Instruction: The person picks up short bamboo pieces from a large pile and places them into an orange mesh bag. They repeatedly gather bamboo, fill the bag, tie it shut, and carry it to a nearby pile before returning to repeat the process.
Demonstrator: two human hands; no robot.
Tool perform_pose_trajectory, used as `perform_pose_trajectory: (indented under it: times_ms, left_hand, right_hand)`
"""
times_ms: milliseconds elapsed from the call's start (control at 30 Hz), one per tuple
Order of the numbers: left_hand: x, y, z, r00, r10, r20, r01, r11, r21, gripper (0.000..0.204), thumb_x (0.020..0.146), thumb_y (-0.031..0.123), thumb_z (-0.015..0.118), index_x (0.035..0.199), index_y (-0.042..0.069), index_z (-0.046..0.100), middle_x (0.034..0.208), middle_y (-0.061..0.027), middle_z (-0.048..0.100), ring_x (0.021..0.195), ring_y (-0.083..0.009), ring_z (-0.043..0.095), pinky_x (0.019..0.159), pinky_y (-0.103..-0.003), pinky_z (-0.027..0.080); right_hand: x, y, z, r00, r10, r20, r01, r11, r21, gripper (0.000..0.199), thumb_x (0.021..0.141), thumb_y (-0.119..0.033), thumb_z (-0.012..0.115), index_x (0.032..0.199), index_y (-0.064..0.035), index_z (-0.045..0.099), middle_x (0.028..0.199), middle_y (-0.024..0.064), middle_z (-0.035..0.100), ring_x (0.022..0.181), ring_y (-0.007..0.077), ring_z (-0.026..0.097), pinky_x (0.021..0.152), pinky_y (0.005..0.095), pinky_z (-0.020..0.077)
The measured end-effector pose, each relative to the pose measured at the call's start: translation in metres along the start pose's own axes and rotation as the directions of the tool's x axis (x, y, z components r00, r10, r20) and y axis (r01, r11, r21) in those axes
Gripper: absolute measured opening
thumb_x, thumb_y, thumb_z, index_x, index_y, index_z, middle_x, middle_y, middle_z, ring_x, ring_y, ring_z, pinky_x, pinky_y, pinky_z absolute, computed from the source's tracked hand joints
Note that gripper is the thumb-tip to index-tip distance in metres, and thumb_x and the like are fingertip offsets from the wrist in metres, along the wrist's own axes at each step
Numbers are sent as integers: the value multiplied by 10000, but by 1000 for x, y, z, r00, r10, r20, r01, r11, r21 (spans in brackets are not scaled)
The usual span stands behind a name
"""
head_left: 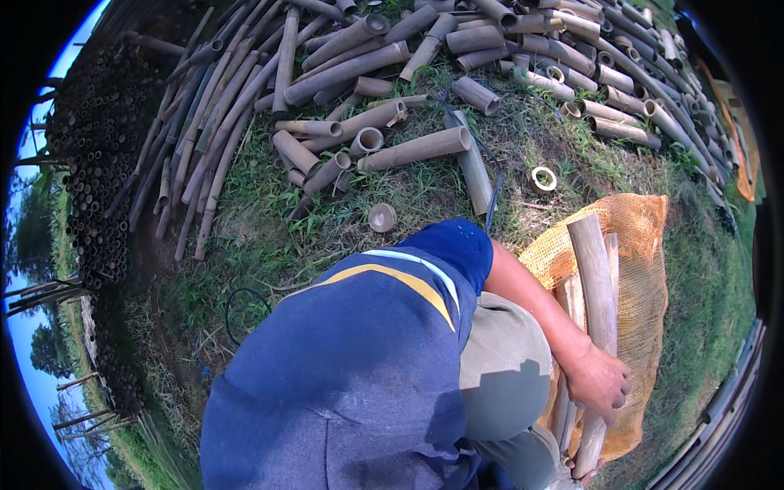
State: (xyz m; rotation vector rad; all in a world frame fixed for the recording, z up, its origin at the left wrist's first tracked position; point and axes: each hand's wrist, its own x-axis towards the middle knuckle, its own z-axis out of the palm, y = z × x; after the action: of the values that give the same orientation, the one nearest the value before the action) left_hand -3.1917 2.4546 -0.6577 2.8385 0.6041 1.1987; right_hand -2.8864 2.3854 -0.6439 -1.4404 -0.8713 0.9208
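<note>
1. Blue shirt [351, 384] with a yellow stripe fills the near field; this is the person's own torso bent forward, with a grey-trousered knee [502, 367] just beside it.
2. Right hand [599, 380] is clamped around a long bamboo pole [594, 286], fingers curled over its lower part. Left hand is out of sight, so its state cannot be told.
3. Pole lies with a few others inside an orange mesh sack [645, 237] on the grass, just right of the knee.
4. Judged step: seating poles in the sack. The next move likely calls for sliding the pole lengthwise, keeping it parallel to its neighbours so the mesh does not snag.
5. Room: sack's far mouth edge is open toward the grass [408, 196]; bare turf lies beyond, with a small bamboo ring [544, 178] and a short cup-like offcut [381, 217].
6. Farther off, cut bamboo sections [416, 147] lie scattered; a stacked pile of tubes [98, 163] borders the left.
</note>
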Motion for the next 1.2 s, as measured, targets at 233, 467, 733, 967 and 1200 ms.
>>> perform_pose_trajectory:
  times_ms: [233,467,733,967,1200]
  left_hand:
    - [-131,-18,-120,845,-491,-214,503,864,4,232,909,171,760,1131,108,744,1009,-65,698,994,-301,667,844,-458,544]
    - [-375,-10,-219,111,-774,-623,992,53,112,335,934,81,679,1262,63,744,1214,-135,759,1131,-315,721,996,-444,557]
    - [-625,23,-294,-301,-896,-326,848,-408,338,861,792,138,785,1575,69,435,1508,-250,571,1417,-450,532,1182,-510,449]
    - [-608,-23,-306,-284,-947,-150,898,-318,303,912,687,193,909,1485,70,485,1392,-238,642,1305,-472,594,1112,-528,481]
    - [-372,-76,-414,37,-995,-97,972,13,236,861,726,315,904,1457,69,523,1339,-219,693,1228,-373,692,1020,-492,548]
  right_hand:
    - [58,101,-158,932,345,109,-319,926,-203,755,1080,-430,661,1663,-54,364,1466,194,512,1277,288,585,1064,417,498]
    - [116,253,-205,920,181,346,263,367,-892,745,1003,-369,738,1571,32,470,1375,279,625,1216,436,615,1060,523,484]
    - [96,75,43,585,237,776,740,236,-630,352,997,-116,726,1269,57,583,1173,241,602,979,402,564,903,506,476]
    - [45,-26,245,319,258,912,880,276,-386,476,996,-116,696,1443,-9,572,1366,224,618,1262,437,585,1128,492,446]
    - [-20,-40,391,46,250,967,788,586,-189,596,973,-173,728,1527,-38,553,1463,222,607,1395,388,558,1221,482,391]
